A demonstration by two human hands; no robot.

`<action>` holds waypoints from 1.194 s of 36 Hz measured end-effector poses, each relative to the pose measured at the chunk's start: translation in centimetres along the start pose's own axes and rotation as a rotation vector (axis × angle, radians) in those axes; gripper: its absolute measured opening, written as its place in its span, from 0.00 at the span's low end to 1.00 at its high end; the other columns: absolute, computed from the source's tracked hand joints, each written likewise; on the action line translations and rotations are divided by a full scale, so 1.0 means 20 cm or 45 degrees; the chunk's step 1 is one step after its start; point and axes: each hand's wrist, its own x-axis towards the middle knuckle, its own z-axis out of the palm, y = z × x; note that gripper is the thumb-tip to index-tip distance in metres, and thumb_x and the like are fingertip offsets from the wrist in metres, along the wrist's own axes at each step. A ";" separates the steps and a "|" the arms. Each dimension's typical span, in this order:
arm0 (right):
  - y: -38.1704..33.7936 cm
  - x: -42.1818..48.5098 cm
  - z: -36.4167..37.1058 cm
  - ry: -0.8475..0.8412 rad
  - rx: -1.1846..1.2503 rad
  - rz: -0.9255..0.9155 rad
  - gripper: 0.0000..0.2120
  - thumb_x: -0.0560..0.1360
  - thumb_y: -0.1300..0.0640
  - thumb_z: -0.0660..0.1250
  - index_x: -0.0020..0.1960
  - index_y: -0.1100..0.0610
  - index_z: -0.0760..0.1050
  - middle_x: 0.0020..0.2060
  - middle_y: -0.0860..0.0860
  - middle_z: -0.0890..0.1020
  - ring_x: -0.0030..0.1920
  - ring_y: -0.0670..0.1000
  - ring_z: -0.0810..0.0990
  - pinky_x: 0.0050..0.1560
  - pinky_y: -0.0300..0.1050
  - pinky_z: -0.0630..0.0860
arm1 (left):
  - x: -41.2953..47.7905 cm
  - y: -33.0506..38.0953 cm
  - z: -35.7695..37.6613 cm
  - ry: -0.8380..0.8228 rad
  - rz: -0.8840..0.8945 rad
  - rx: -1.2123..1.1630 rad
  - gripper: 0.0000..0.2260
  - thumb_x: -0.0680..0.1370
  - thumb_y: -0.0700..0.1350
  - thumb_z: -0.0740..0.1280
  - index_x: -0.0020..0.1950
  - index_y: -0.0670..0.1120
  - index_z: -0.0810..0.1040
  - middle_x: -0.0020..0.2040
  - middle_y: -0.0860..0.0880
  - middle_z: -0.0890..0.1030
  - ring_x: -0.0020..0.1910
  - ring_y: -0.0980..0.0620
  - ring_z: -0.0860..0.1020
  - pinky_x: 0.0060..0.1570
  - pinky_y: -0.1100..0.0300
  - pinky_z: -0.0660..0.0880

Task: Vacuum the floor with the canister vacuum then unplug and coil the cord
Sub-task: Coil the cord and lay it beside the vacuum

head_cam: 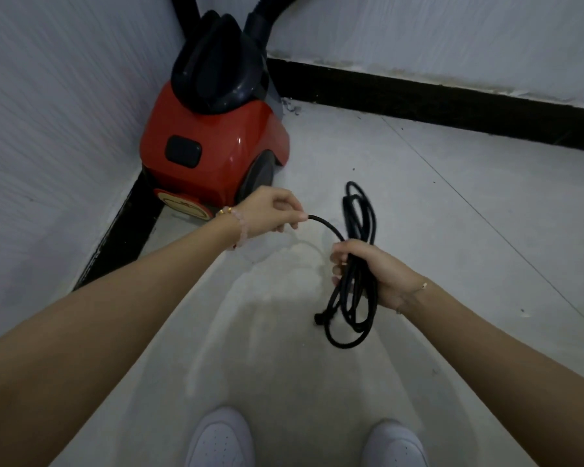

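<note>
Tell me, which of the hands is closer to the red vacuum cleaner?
Left. The left hand pinches the cord close by the vacuum cleaner's near end; the right hand holds it coiled, farther off to the right.

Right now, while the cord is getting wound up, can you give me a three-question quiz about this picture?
1. True or false: the red vacuum stands in the corner where two walls meet.
2. The left hand pinches: A the hose, B the cord, C a shoe?
3. Fill in: the plug hangs ___ the right hand that grips the cord.
Key: 1 true; 2 B; 3 below.
</note>
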 end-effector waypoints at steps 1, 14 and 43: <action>-0.01 0.00 -0.01 0.022 0.063 -0.023 0.14 0.76 0.58 0.65 0.31 0.54 0.73 0.31 0.48 0.75 0.33 0.47 0.76 0.44 0.43 0.73 | -0.01 -0.03 -0.02 0.022 -0.028 0.001 0.08 0.75 0.43 0.70 0.49 0.39 0.80 0.37 0.47 0.81 0.38 0.53 0.77 0.40 0.62 0.75; -0.07 0.20 0.26 0.217 -0.270 -0.295 0.06 0.76 0.56 0.68 0.44 0.58 0.80 0.38 0.50 0.84 0.39 0.46 0.82 0.43 0.37 0.78 | -0.16 -0.12 -0.09 0.311 -0.073 -0.328 0.10 0.81 0.38 0.57 0.49 0.41 0.78 0.39 0.49 0.78 0.40 0.58 0.77 0.46 0.71 0.73; 0.37 0.71 0.86 0.240 -2.387 -1.041 0.26 0.67 0.59 0.74 0.63 0.65 0.74 0.47 0.58 0.80 0.45 0.59 0.81 0.38 0.51 0.79 | -0.38 -0.65 -0.26 1.160 -0.628 -1.333 0.32 0.60 0.47 0.80 0.60 0.39 0.75 0.52 0.40 0.82 0.47 0.45 0.83 0.44 0.53 0.80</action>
